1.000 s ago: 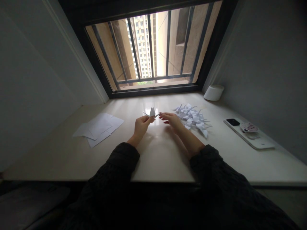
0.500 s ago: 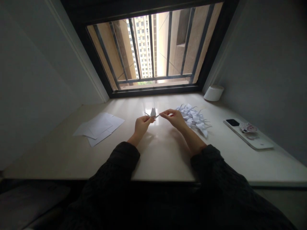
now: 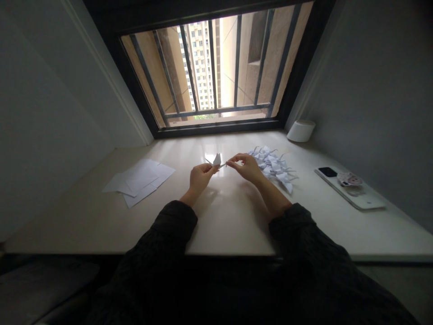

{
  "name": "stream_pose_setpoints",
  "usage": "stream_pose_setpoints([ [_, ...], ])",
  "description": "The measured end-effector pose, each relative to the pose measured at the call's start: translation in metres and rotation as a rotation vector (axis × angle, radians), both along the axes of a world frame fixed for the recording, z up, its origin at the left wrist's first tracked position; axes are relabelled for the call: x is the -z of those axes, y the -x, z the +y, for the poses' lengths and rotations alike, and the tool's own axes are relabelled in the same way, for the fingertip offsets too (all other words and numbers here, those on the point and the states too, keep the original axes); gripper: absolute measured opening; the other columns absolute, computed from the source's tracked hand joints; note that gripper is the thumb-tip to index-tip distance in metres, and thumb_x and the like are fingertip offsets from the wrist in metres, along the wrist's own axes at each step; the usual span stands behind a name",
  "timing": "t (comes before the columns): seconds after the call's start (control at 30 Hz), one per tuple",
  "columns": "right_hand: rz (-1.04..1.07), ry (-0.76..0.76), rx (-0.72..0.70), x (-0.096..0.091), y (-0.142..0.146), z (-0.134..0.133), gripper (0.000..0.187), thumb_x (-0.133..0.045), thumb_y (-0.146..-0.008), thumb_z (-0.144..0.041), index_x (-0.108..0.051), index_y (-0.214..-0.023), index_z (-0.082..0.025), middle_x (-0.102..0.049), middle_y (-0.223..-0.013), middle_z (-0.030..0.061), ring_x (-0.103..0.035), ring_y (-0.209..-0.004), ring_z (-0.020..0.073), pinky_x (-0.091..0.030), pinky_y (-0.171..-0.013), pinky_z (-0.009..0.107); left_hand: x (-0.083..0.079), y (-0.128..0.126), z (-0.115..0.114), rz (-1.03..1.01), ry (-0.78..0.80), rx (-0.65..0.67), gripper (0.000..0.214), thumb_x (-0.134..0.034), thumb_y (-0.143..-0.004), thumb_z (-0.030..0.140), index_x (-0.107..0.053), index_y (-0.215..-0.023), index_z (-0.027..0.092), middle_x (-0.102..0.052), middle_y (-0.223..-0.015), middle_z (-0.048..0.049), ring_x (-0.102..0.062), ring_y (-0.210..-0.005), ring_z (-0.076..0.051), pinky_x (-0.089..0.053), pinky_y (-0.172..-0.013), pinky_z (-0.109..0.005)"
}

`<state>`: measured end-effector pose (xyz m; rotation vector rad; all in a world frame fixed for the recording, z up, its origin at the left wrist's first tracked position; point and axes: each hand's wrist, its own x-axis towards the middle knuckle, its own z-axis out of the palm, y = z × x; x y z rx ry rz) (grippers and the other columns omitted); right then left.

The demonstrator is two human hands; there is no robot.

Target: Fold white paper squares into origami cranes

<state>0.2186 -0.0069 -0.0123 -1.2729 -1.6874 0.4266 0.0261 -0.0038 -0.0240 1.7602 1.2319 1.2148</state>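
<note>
A white paper crane is held above the table between my two hands. My left hand pinches its lower body, with one thin point sticking out to the left. The thumb and fingertips of my right hand are closed on the thin point at its right end. Just beyond my right hand lies a heap of folded paper cranes, partly hidden by that hand and wrist.
Loose white paper sheets overlap on the left of the table. At the right lies a phone with a round grip on its back. A white cup-like object stands near the barred window.
The crane has turned slightly in my left hand, its upright part now tilting a little to the right. Both hands stay in nearly the same place, gripping it.
</note>
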Motion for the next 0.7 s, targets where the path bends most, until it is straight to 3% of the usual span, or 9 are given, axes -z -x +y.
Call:
stream_pose_setpoints([
  [0.17, 0.047, 0.026, 0.027, 0.0016, 0.0010, 0.0018, 0.020, -0.065, -0.075, -0.042, -0.073, -0.076, -0.024, -0.073, -0.081, 0.0037, -0.062, -0.081, 0.0208, -0.044, -0.075, 0.034, -0.0020, -0.0002, -0.0016, 0.037, -0.033, -0.025, 0.037, -0.062, -0.074, 0.055, -0.071, -0.071, 0.019, -0.071, -0.071, -0.0044, -0.062, -0.065, -0.016, -0.040, -0.060, -0.026],
  [0.47, 0.292, 0.154, -0.094, 0.0034, 0.0040, -0.0011, 0.028, -0.069, -0.069, -0.048, -0.075, -0.078, -0.022, -0.074, -0.078, 0.0043, -0.067, -0.078, 0.0214, -0.048, -0.074, 0.032, -0.0017, -0.0006, -0.0007, 0.019, -0.028, -0.009, 0.037, -0.061, -0.075, 0.054, -0.072, -0.074, 0.018, -0.071, -0.074, -0.0046, -0.063, -0.067, -0.017, -0.042, -0.062, -0.026],
  [0.57, 0.174, 0.115, -0.031, 0.0017, 0.0025, -0.0018, 0.026, -0.067, -0.072, -0.048, -0.075, -0.077, -0.024, -0.074, -0.076, 0.0036, -0.066, -0.076, 0.0218, -0.046, -0.072, 0.032, -0.0024, -0.0013, -0.0016, 0.020, -0.023, -0.004, 0.038, -0.061, -0.075, 0.055, -0.071, -0.073, 0.018, -0.071, -0.073, -0.0046, -0.063, -0.068, -0.017, -0.041, -0.061, -0.026],
  [0.7, -0.159, 0.022, 0.049, -0.0042, -0.0016, -0.0035, 0.019, -0.065, -0.077, -0.043, -0.075, -0.074, -0.027, -0.074, -0.078, 0.0034, -0.063, -0.077, 0.0226, -0.041, -0.074, 0.035, -0.0054, -0.0019, -0.0049, 0.056, -0.028, -0.028, 0.035, -0.062, -0.073, 0.054, -0.071, -0.069, 0.020, -0.070, -0.068, -0.0033, -0.061, -0.065, -0.017, -0.039, -0.058, -0.025],
])
